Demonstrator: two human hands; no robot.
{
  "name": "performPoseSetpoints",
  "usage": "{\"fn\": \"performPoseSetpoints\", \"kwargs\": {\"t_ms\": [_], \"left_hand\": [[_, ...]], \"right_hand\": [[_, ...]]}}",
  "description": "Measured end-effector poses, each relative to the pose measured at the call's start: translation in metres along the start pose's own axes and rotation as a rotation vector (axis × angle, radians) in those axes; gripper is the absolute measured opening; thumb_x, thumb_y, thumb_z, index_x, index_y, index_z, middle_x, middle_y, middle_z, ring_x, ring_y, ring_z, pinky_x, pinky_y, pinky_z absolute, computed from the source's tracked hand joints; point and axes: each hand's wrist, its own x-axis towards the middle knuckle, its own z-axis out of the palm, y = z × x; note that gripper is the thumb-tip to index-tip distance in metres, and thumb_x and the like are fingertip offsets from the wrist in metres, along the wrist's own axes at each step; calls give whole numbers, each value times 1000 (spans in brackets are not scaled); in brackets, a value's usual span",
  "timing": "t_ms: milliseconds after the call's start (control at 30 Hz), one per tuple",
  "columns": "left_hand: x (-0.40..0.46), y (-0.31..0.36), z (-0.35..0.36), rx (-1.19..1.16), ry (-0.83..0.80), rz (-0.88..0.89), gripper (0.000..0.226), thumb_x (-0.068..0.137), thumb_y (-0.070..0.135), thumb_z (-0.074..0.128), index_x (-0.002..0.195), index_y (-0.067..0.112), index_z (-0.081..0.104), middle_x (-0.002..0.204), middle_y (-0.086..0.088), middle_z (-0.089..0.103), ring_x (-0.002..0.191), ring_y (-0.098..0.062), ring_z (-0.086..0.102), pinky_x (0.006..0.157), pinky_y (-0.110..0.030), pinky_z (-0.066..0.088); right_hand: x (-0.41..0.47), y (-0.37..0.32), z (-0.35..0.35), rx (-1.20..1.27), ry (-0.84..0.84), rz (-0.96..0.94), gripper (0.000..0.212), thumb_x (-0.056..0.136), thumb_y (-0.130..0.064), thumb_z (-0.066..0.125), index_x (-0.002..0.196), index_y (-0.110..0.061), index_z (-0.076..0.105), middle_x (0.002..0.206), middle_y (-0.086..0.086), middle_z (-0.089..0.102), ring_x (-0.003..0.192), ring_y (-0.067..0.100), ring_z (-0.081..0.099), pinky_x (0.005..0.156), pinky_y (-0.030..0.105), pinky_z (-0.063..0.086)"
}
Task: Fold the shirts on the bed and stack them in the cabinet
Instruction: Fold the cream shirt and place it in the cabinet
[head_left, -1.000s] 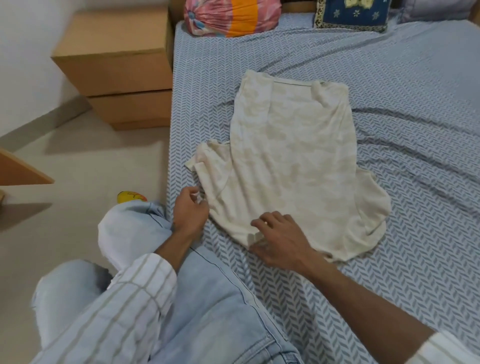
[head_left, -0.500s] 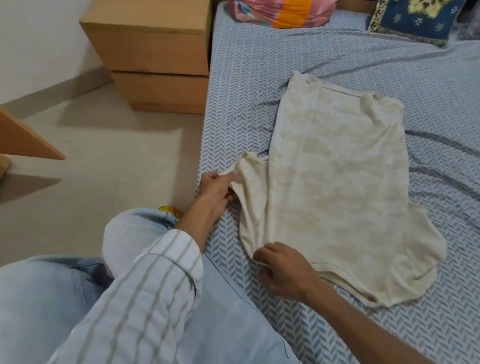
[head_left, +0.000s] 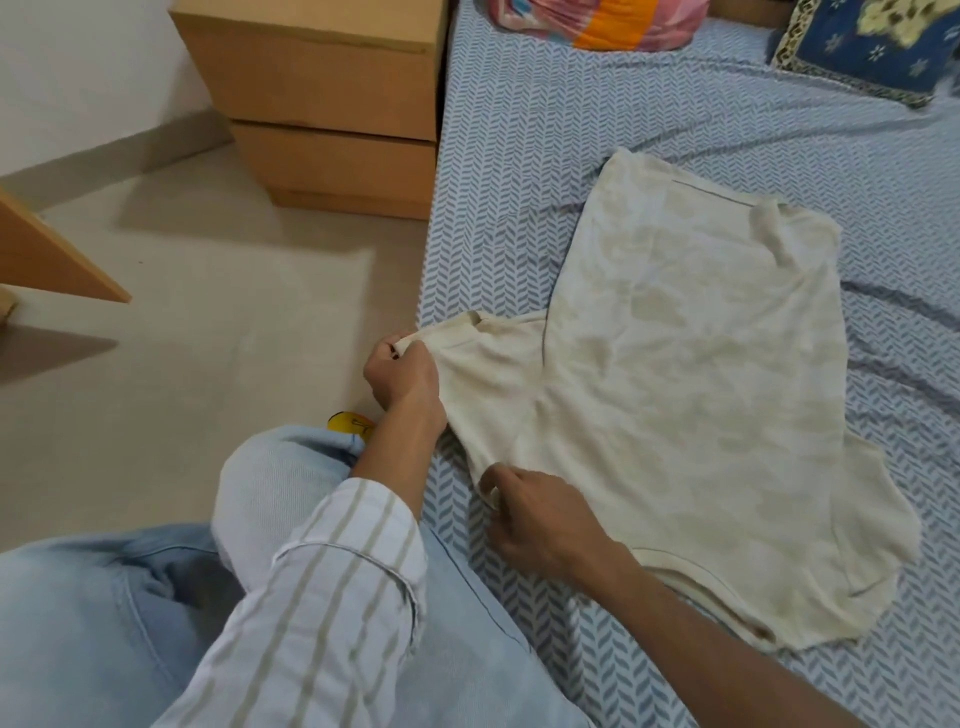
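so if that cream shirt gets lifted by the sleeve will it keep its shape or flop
Probably flop: the cream shirt lies limp and wrinkled on the bed. Its sleeve, pinched by the left hand, already stretches and sags. It looks thin, so likely light; the right hand bunches its edge easily.

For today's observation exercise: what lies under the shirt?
The shirt lies on the patterned bedsheet, visible all around it. Anything else beneath is covered.
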Motion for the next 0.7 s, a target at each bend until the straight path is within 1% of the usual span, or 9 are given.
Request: {"fn": "performPoseSetpoints", "kwargs": {"t_ms": [33, 100, 167, 267, 367, 433, 467, 567, 700], "left_hand": [[-2, 0, -1, 31, -27, -31, 19, 86, 4, 61, 102, 12, 66, 88, -4, 66, 77, -20, 62, 65, -28, 55], [-3, -2, -2, 63, -76, -98, 29, 81, 9, 70, 108, 6, 62, 96, -11, 68, 81, -26, 66, 71, -35, 59], [-3, -3, -2, 94, -86, -122, 39, 74, 11, 73, 111, 5, 61, 101, -14, 69, 86, -32, 68, 78, -45, 61], [-1, -6, -5, 122, -100, -113, 46, 66, 10, 73, 112, 4, 65, 99, -14, 72, 85, -33, 70, 78, -48, 62], [3, -10, -11, 105, -95, -120, 32, 70, 1, 65, 100, 3, 72, 89, -13, 74, 80, -33, 72, 75, -53, 61], [7, -14, -18, 109, -57, -104, 15, 77, -1, 60, 83, 6, 72, 84, -13, 73, 82, -34, 72, 74, -58, 60], [10, -14, -12, 105, -44, -92, 12, 81, 1, 60, 76, 8, 69, 84, -13, 73, 86, -35, 72, 75, -59, 60], [16, -15, -15, 94, 25, -50, 18, 89, 8, 62, 71, 10, 63, 86, -14, 71, 93, -38, 69, 79, -61, 58], [22, -16, -11, 147, 72, -45, 13, 88, 11, 59, 76, 14, 62, 89, -15, 71, 85, -38, 69, 77, -56, 60]], "right_hand": [[3, 1, -7, 39, -7, 20, 27, 89, -36, 49, 114, -27, 51, 89, -7, 67, 77, 20, 61, 63, 34, 50], [16, 8, -20, 141, 54, 74, 23, 92, -40, 51, 110, -27, 58, 75, -9, 67, 67, 13, 61, 65, 33, 52], [40, 20, -37, 170, 198, 98, 21, 95, -32, 55, 113, -23, 62, 83, -7, 70, 69, 12, 58, 71, 32, 51], [93, 40, -64, 124, 380, 72, 22, 92, -17, 58, 112, -20, 67, 99, 4, 67, 85, 25, 65, 79, 35, 51], [145, 49, -86, -12, 223, 43, 29, 91, -18, 59, 120, -23, 63, 113, 7, 59, 100, 31, 61, 84, 41, 53], [170, 48, -88, -146, 85, 32, 28, 90, -23, 60, 118, -25, 62, 114, 7, 55, 103, 33, 59, 83, 43, 54], [180, 52, -94, -189, 72, 35, 24, 90, -23, 61, 114, -24, 62, 112, 7, 56, 103, 32, 59, 83, 42, 54], [194, 51, -98, -159, 153, -3, 11, 93, -18, 57, 101, -19, 64, 103, 7, 58, 96, 32, 60, 82, 44, 53], [193, 58, -91, -89, 231, 26, 20, 94, -12, 50, 106, -16, 65, 107, 7, 61, 98, 31, 60, 83, 41, 51]]}}
